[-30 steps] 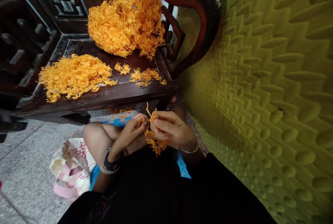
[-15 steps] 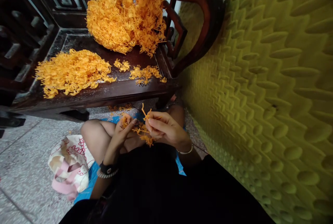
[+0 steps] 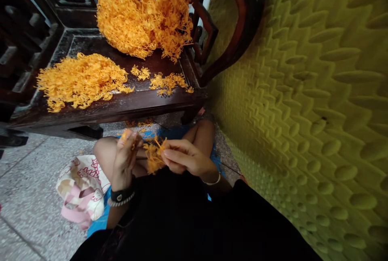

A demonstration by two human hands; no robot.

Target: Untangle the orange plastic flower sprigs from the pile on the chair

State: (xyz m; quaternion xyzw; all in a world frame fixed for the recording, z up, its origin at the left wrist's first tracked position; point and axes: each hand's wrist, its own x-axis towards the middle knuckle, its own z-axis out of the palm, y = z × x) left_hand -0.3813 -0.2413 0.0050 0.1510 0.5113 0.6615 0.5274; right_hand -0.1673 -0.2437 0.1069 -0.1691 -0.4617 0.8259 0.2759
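My right hand (image 3: 182,159) is closed on a small clump of orange plastic pieces (image 3: 153,156) held over my lap. My left hand (image 3: 127,154) is raised just left of it, fingers curled round a small orange piece. On the dark wooden chair seat (image 3: 127,105) in front of me lie a flat heap of orange pieces (image 3: 80,81) at the left, a tall tangled heap (image 3: 145,10) at the back, and a few small loose clusters (image 3: 168,83) near the front edge.
A yellow padded wall (image 3: 303,91) rises close on my right. The chair's curved armrest (image 3: 236,22) stands between seat and wall. A white and pink printed bag (image 3: 81,190) lies on the speckled floor by my left knee, beside blue cloth.
My hands have drawn apart and lowered toward my lap. The left hand has pulled away leftward with a small piece, while the clump stays in the right hand.
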